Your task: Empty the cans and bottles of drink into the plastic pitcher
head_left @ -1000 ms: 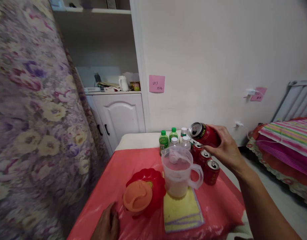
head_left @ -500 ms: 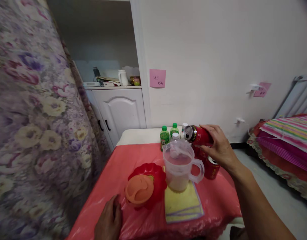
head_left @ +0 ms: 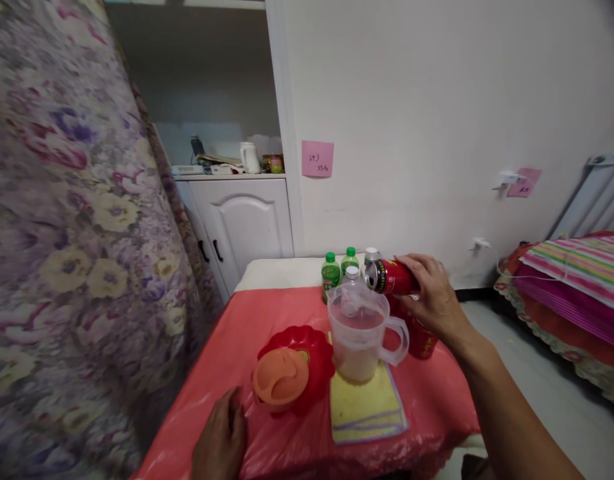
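Note:
My right hand (head_left: 434,293) is wrapped round a red drink can (head_left: 395,278). The can lies tilted nearly on its side, its open top facing left above the rim of a clear plastic jug (head_left: 359,340). No stream of liquid can be made out. The jug stands on a folded yellow cloth (head_left: 367,410), handle to the right. Resting on the table's near left part, my left hand (head_left: 221,433) holds nothing, its fingers loosely extended. Close to it sits an orange bowl-like dish (head_left: 281,377) on a red scalloped plate (head_left: 319,373).
Behind the jug stand green-capped bottles (head_left: 331,277) and white-capped bottles (head_left: 352,277). A second red can (head_left: 421,343) is right of the jug, partly behind my wrist. A red plastic cover (head_left: 221,347) lies over the table. A floral curtain (head_left: 87,267) hangs at left, a bed (head_left: 577,287) stands right.
My right hand and the can have shifted slightly left and down, bringing the can's top nearer the jug. My left hand stays in place; the view has shifted a little.

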A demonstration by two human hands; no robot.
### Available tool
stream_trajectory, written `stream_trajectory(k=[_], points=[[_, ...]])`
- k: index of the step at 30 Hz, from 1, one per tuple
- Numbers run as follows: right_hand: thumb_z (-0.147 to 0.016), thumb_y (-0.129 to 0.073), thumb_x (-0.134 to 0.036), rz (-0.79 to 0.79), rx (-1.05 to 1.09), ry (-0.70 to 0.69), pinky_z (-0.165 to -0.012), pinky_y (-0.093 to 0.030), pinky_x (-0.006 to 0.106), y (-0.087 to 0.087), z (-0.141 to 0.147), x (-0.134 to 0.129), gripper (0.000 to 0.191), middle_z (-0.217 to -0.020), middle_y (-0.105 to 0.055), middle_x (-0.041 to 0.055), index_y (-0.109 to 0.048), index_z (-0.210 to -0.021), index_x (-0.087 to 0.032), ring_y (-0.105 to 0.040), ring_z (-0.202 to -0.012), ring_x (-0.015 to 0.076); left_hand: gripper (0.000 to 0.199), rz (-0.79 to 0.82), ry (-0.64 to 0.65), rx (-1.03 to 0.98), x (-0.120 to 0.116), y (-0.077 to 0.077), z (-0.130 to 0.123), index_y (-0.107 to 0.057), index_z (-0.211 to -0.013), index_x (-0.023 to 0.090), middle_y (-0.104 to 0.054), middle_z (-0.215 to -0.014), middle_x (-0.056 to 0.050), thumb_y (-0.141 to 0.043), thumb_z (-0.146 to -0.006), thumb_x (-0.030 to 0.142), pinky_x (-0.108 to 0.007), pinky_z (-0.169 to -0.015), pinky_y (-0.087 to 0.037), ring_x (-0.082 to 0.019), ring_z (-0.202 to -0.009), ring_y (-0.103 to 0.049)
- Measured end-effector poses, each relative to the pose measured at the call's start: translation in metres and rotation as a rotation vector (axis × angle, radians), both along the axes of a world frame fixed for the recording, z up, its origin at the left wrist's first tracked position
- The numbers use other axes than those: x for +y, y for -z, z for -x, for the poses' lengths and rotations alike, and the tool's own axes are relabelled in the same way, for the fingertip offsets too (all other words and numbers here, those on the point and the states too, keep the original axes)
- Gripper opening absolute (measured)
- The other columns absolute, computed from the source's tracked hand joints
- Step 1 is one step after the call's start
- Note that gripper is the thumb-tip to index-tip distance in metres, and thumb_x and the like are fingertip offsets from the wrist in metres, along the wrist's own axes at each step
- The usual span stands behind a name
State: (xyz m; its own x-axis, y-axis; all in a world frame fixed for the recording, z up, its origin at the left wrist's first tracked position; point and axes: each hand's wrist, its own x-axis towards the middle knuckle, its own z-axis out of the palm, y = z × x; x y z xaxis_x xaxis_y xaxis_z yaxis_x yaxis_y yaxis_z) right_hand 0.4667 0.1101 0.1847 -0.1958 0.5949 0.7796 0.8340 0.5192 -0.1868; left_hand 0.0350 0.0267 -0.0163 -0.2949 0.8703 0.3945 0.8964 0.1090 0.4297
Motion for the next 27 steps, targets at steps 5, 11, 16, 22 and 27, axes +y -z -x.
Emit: stream_trajectory(k=[5, 11, 16, 22, 27], points=[[-0.075, -0.058, -0.008, -0.02, -0.001, 0.01, -0.101, -0.044, 0.052, -0.002, 0.004, -0.002, 0.069, -0.128, -0.053, 0.0104, -0.044, -0.138, -0.029, -0.049, -0.116, 0.0319, 0.041, 0.037, 0.0, -0.012, -0.001, 0.0, 0.0, -0.058, -0.121, 0.017, -0.071, -0.123, -0.012, -0.036, -0.093, 0.038, -0.034, -0.092, -0.056, -0.023, -0.107, -0.07], [-0.076, -0.058, -0.008, -0.06, -0.033, 0.016, -0.102, -0.042, 0.051, -0.002, 0.006, -0.002, 0.068, -0.129, -0.054, 0.0106, -0.044, -0.139, -0.028, -0.048, -0.117, 0.0317, 0.044, 0.043, 0.002, -0.033, 0.0, 0.003, 0.001, -0.058, -0.123, 0.016, -0.07, -0.125, -0.013, -0.033, -0.094, 0.039, -0.037, -0.096, -0.054, -0.023, -0.111, -0.069], [-0.077, -0.057, -0.008, -0.075, -0.05, 0.026, -0.103, -0.04, 0.052, -0.001, 0.007, -0.001, 0.068, -0.129, -0.054, 0.0099, -0.042, -0.14, -0.03, -0.048, -0.12, 0.0318, 0.042, 0.017, 0.01, -0.023, 0.0, 0.005, 0.002, -0.058, -0.121, 0.017, -0.071, -0.122, -0.012, -0.034, -0.094, 0.038, -0.036, -0.096, -0.054, -0.023, -0.11, -0.069], [-0.078, -0.058, -0.01, -0.095, -0.065, 0.076, -0.103, -0.038, 0.053, -0.002, 0.008, -0.001, 0.066, -0.13, -0.056, 0.0098, -0.043, -0.139, -0.031, -0.048, -0.122, 0.0325, 0.04, 0.004, 0.004, -0.024, -0.002, 0.004, 0.001, -0.058, -0.12, 0.018, -0.072, -0.121, -0.011, -0.036, -0.094, 0.038, -0.034, -0.093, -0.056, -0.023, -0.107, -0.07], [-0.078, -0.058, -0.009, -0.09, -0.082, 0.115, -0.106, -0.032, 0.058, -0.003, 0.011, -0.005, 0.065, -0.131, -0.057, 0.0099, -0.045, -0.138, -0.031, -0.047, -0.125, 0.0339, 0.042, 0.037, 0.001, -0.04, -0.001, 0.003, 0.001, -0.058, -0.122, 0.017, -0.071, -0.123, -0.012, -0.034, -0.094, 0.039, -0.035, -0.094, -0.055, -0.023, -0.109, -0.069]])
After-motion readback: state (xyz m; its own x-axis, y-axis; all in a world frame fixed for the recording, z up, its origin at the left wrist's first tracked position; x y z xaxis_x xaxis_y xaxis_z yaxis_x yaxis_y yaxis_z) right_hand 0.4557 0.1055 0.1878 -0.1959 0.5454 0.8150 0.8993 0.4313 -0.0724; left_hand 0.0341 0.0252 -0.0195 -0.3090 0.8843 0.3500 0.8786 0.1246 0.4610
